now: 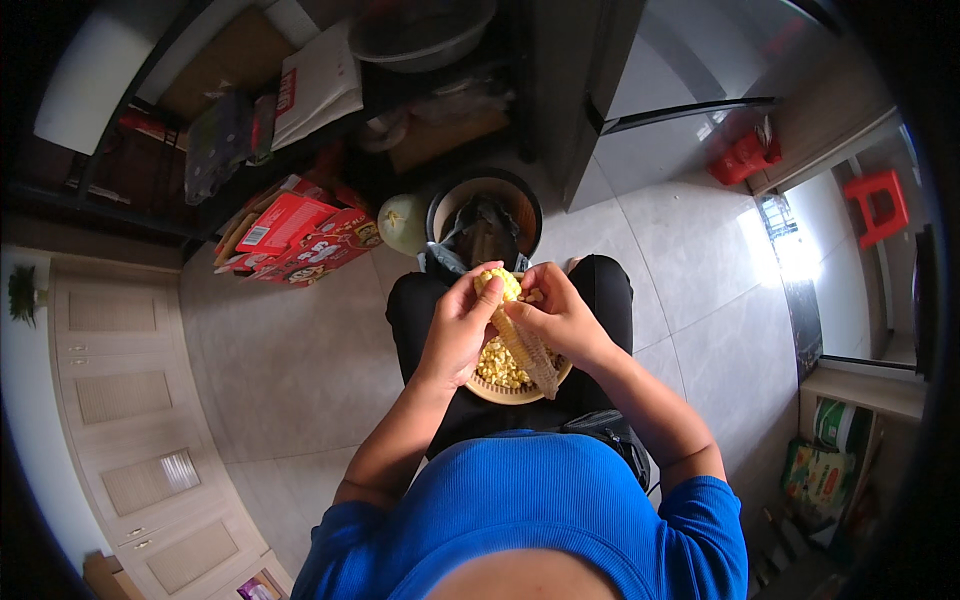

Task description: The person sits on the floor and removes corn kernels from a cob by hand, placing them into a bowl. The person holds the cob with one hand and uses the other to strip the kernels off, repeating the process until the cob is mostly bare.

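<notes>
The person sits over a shallow round bowl [519, 392] balanced on the lap, and every other thing sits in relation to it. Directly above the bowl the corn cob [517, 330] slants, its upper end yellow with kernels, its lower length already bare, pale and pitted. The left hand [458, 328] is curled around the cob's upper part, thumb pressed to the kernels; the right hand [558, 318] is closed on the cob from the other side, fingers bent over it. Loose kernels [497, 365], small, glossy and rounded, lie heaped in the bowl's left half. The likely trouble is spillage: the bowl rests only on dark trousers, unheld, so a hard push of the thumb could tip it or flick kernels over its low rim onto the smooth grey floor tiles [300, 350]. A slick, moist cob could also twist out of the grip. Beyond the bowl stands a dark round bin [483, 215] lined with a bag, a pale green melon [403, 222] beside it, and red cardboard boxes [300, 235] further left.
</notes>
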Action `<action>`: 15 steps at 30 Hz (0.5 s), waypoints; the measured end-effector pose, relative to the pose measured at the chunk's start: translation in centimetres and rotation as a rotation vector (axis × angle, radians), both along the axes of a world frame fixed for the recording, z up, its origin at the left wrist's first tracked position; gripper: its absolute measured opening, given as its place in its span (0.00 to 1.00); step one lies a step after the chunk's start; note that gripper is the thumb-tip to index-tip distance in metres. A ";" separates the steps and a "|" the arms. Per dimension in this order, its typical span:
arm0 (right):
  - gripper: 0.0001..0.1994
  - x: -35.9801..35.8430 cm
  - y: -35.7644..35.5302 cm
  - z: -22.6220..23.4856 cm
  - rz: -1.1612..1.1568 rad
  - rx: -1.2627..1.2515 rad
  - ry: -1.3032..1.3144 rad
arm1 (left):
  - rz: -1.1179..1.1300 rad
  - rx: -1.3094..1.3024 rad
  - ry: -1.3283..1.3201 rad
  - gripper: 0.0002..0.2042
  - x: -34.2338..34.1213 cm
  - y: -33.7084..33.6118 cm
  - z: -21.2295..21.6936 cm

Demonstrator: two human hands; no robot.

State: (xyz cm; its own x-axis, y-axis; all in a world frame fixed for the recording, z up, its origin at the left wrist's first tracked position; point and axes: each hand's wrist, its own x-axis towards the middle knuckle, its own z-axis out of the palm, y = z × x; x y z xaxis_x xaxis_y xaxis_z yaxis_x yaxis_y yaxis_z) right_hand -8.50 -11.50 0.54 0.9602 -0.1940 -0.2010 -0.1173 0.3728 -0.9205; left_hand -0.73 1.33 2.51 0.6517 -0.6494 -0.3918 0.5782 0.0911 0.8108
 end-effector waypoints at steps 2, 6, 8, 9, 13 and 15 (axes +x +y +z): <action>0.14 0.0 0.0 -0.1 -0.005 -0.009 0.015 | 0.000 -0.005 -0.016 0.16 -0.1 0.0 -0.1; 0.13 0.2 -0.3 0.4 0.007 -0.108 0.060 | 0.004 -0.001 -0.081 0.15 -0.2 -0.1 -0.5; 0.13 0.3 -0.4 0.9 0.011 -0.151 0.076 | -0.007 0.008 -0.080 0.16 -0.3 0.0 -0.5; 0.13 0.3 -0.3 1.1 0.007 -0.159 0.059 | -0.018 0.016 -0.058 0.17 -0.2 0.1 -0.3; 0.15 0.0 -0.8 0.9 0.060 -0.043 0.022 | -0.011 -0.040 0.076 0.17 0.3 0.4 -0.5; 0.14 -0.1 -0.7 0.6 0.038 0.030 -0.017 | -0.027 -0.037 0.051 0.17 0.3 0.2 -0.1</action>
State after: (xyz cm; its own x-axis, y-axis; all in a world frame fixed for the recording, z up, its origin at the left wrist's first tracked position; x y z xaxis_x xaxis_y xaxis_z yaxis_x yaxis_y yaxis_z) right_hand -8.61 -12.22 1.17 0.9700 -0.1518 -0.1897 -0.1162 0.3960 -0.9109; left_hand -0.39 1.58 2.42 0.6137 -0.6813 -0.3990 0.6211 0.1046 0.7767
